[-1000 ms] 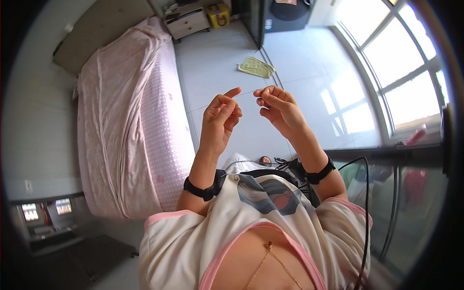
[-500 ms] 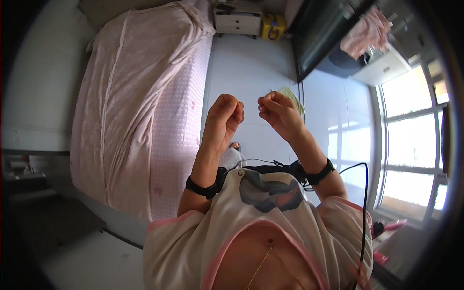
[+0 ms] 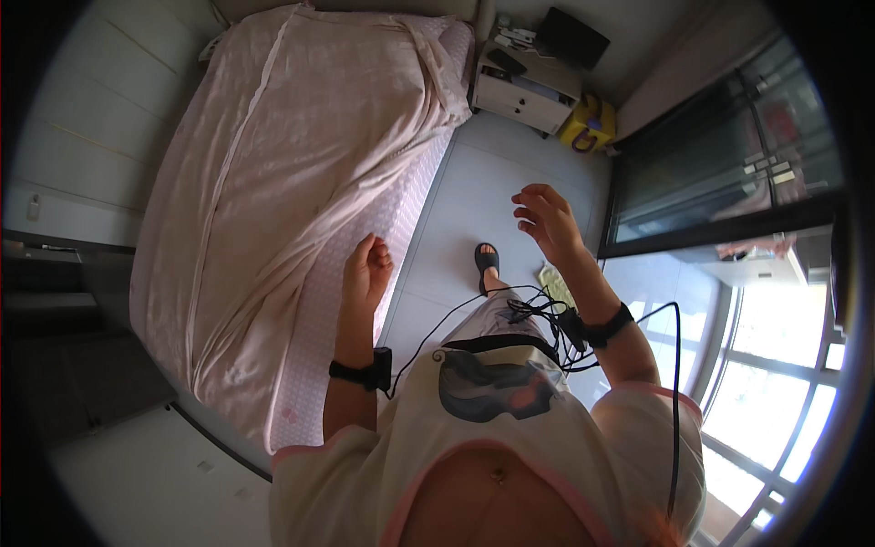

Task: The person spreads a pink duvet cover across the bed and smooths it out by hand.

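My left hand [image 3: 368, 269] hangs in the air over the near right side of the bed, its fingers loosely bent and slightly apart, with nothing seen in it. To the right, above the floor, my right hand [image 3: 550, 221] is raised with its fingers curved and apart, holding nothing. Neither hand touches anything. Black bands with small boxes sit on both forearms, and a black cable [image 3: 524, 314] loops across my waist between them. Below the hands, the bed [image 3: 273, 173] carries a rumpled pale pink blanket over a pink patterned sheet.
A white nightstand [image 3: 521, 96] with a dark screen [image 3: 571, 38] on top stands beyond the bed. Next to it is a yellow bag [image 3: 588, 125]. My foot in a black slipper [image 3: 486, 266] is on the grey tile floor, near a light green cloth [image 3: 556, 283]. Glass sliding doors [image 3: 702, 182] are at the right.
My hands have moved apart and their fingers have loosened. The left has gone left and down, the right slightly right. The view has turned, and more of the nightstand and my foot shows.
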`<state>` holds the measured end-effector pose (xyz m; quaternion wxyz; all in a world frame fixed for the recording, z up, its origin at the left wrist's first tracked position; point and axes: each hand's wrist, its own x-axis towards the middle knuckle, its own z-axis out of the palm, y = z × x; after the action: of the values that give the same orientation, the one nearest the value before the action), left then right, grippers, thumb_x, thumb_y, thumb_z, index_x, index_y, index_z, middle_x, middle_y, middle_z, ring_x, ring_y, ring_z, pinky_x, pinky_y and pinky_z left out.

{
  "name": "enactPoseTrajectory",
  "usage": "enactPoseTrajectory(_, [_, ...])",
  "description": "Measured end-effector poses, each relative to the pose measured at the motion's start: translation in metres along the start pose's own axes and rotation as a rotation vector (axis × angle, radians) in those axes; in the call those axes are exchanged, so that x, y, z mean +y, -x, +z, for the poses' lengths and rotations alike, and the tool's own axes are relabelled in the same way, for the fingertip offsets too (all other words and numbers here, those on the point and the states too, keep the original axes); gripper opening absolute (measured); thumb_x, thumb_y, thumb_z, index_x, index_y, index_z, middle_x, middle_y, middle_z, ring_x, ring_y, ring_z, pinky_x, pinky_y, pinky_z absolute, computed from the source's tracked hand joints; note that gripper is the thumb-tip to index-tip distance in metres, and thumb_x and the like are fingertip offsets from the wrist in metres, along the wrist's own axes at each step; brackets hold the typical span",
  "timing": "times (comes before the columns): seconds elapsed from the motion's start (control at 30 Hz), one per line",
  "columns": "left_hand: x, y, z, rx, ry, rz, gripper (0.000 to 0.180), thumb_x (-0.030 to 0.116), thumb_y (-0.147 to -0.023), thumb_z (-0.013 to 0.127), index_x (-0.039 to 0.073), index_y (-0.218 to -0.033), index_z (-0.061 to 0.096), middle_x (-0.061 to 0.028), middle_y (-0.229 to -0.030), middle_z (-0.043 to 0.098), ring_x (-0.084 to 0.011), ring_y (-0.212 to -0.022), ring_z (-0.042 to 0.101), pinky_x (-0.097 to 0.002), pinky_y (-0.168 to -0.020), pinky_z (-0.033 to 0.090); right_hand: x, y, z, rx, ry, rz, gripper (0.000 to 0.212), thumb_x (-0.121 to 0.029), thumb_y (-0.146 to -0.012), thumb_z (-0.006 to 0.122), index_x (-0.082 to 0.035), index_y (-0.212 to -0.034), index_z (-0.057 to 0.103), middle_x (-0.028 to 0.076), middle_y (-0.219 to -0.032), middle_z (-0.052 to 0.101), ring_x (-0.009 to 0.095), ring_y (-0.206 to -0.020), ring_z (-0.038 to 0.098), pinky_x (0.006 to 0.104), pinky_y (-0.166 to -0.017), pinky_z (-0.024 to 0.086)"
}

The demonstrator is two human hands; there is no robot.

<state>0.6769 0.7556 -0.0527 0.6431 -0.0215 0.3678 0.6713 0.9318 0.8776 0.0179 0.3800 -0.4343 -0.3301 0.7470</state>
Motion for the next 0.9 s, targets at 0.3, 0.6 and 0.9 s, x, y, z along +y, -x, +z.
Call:
enactPoseTrajectory(0.3, [0.016,-0.095,-0.060,0.528,0.167,0.080,0.015,0.019,-0.074,0.052,0.009,-0.064,0.048,0.0002,-0.054,0.045,-0.0094,-0.047,0.042,-0.0203,-0.043,0.035,0.001,-0.282,-0.039,0.100,0.401,0.174,0.023,-0.016,-0.065,0.059,-0.007,-0.083,0.046,0.001,-0.073,0.049,0.011,-0.067,0.048,0.0242,-0.053,0.037])
enactPoseTrajectory(0.6, [0.018,-0.227,-0.136,0.888,0.122,-0.119,0.035,0.040,-0.066,0.058,0.009,-0.052,0.046,0.0013,-0.043,0.039,-0.0076,-0.037,0.037,-0.0182,-0.034,0.029,0.083,-0.493,-0.042,0.234,0.569,0.331,0.065,-0.027,-0.061,0.065,-0.006,-0.112,0.031,0.008,-0.112,0.036,0.021,-0.099,0.037,0.0340,-0.075,0.031])
enactPoseTrajectory(0.9, [0.021,-0.318,-0.186,1.075,0.203,-0.179,0.029,0.029,-0.068,0.054,0.011,-0.051,0.039,-0.0014,-0.042,0.038,-0.0117,-0.033,0.035,-0.0215,-0.029,0.025,0.105,-0.600,-0.047,0.124,0.807,0.466,0.050,-0.018,-0.062,0.059,0.002,-0.105,0.043,0.013,-0.100,0.046,0.020,-0.087,0.047,0.0317,-0.072,0.040])
